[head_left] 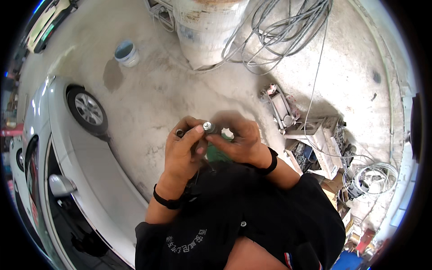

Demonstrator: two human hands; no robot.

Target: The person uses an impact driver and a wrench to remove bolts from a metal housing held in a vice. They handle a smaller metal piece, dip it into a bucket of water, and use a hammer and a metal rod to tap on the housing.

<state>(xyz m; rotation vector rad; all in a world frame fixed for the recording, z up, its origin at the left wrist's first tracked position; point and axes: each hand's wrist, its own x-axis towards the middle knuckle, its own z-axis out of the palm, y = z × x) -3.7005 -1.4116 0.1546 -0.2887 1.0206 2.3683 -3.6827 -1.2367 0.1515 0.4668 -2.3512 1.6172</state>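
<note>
Close together in front of my chest, both hands are closed around a small silvery metal part [208,126] with a round, bright end facing up. My left hand [183,143] pinches it between thumb and forefinger. A dark metal piece with a round, hollow end [180,133] sticks out between the fingers of that same hand. My right hand [236,137] grips the silvery part from the other side, its fingers curled and somewhat blurred. Below the hands, a green object [218,152] shows partly; its kind is hidden.
A silver car [90,148] stands along my left. Ahead on the concrete floor are a bucket [127,53], a large whitish drum [204,36] and coiled hoses [288,31]. To my right lie a floor jack [281,108], a crate [315,139] of parts and a wire coil [373,175].
</note>
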